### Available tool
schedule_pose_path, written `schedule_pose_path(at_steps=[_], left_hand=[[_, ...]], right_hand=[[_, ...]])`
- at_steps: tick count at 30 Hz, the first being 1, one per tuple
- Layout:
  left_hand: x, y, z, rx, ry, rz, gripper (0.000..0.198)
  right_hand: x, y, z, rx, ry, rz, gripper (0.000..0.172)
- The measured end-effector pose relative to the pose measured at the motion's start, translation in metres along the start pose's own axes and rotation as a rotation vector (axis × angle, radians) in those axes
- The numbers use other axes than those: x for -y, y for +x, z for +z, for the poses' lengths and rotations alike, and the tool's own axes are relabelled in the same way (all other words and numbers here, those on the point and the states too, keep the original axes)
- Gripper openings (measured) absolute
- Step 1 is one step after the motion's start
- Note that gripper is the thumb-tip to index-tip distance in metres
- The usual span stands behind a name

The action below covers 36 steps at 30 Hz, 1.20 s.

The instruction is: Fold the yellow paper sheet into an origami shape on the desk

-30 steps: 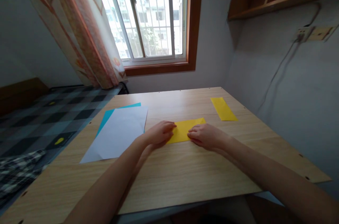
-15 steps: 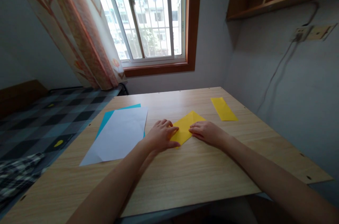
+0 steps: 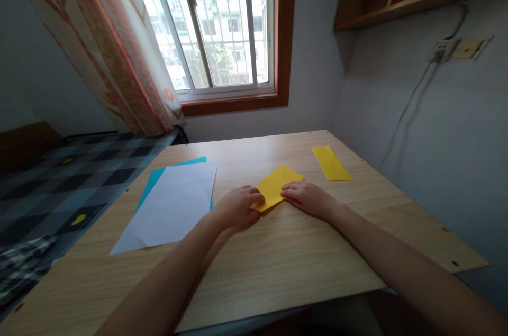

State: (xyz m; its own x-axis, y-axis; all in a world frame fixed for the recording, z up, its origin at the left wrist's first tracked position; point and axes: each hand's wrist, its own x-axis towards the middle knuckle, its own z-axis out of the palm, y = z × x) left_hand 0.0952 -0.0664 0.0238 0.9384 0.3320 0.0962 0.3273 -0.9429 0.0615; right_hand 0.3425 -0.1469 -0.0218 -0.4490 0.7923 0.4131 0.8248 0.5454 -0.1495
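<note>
Turned cornerwise since a second ago, the yellow paper (image 3: 278, 187) lies at the middle of the desk (image 3: 278, 267), long axis toward the far right corner. My left hand (image 3: 238, 208) presses its near corner, my right hand (image 3: 307, 198) its right edge, both open flat.

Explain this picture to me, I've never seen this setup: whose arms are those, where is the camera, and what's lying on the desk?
There is no machine here. The arms belong to a person wearing a camera on the head, which looks forward and down, so you see that person's own view. The left hand curls at the near corner of a folded yellow paper; whether it pinches or only presses is unclear. The right hand lies flat, fingertips on the paper's right edge. On the wooden desk there is also a yellow strip farther right, and to the left a white sheet lying on a blue sheet.
</note>
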Motion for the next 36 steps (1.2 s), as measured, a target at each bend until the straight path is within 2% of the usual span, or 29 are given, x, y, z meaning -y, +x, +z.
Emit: schedule_pose_path(at_steps=[4,7,10,14,17,20,22,24,25,27,30,32,36], left_hand=[[0.002,0.002,-0.001,0.014,0.072,0.004,0.023],[-0.003,0.003,0.0,-0.036,0.116,-0.022,0.02],[-0.01,0.004,0.003,-0.12,0.057,-0.053,0.024],[-0.014,0.008,0.009,-0.235,-0.239,-0.169,0.036],[-0.01,0.013,0.016,-0.309,-0.652,-0.27,0.047],[0.0,0.018,0.024,-0.511,-1.046,-0.416,0.053],[0.006,0.02,0.029,-0.681,-1.106,-0.529,0.047],[0.011,0.023,0.034,-0.766,-1.132,-0.664,0.057],[0.012,0.024,0.036,-0.774,-1.196,-0.718,0.061],[0.014,0.026,0.039,-0.723,-1.397,-0.746,0.058],[0.015,0.027,0.04,-0.519,-1.708,-0.614,0.041],[0.016,0.027,0.039,-0.45,-1.833,-0.551,0.034],[0.014,0.025,0.038,-0.541,-1.922,-0.567,0.029]], right_hand=[[0.002,0.001,-0.002,-0.047,0.0,-0.008,0.02],[0.008,0.001,-0.004,-0.099,-0.049,0.056,0.018],[0.013,0.002,-0.003,-0.098,-0.012,0.139,0.015],[0.014,0.002,-0.001,-0.133,0.225,0.227,0.013],[0.011,0.002,-0.001,-0.18,0.373,0.239,0.015],[0.008,0.001,-0.003,-0.28,0.447,0.229,0.015],[0.006,0.0,-0.004,-0.37,0.457,0.235,0.013],[0.004,-0.001,-0.005,-0.439,0.449,0.234,0.013],[0.003,-0.002,-0.006,-0.463,0.443,0.227,0.013],[0.003,-0.002,-0.007,-0.493,0.427,0.205,0.012],[0.006,-0.002,-0.007,-0.478,0.409,0.15,0.012],[0.01,-0.002,-0.006,-0.436,0.411,0.097,0.016],[0.018,-0.001,-0.005,-0.36,0.442,0.06,0.019]])
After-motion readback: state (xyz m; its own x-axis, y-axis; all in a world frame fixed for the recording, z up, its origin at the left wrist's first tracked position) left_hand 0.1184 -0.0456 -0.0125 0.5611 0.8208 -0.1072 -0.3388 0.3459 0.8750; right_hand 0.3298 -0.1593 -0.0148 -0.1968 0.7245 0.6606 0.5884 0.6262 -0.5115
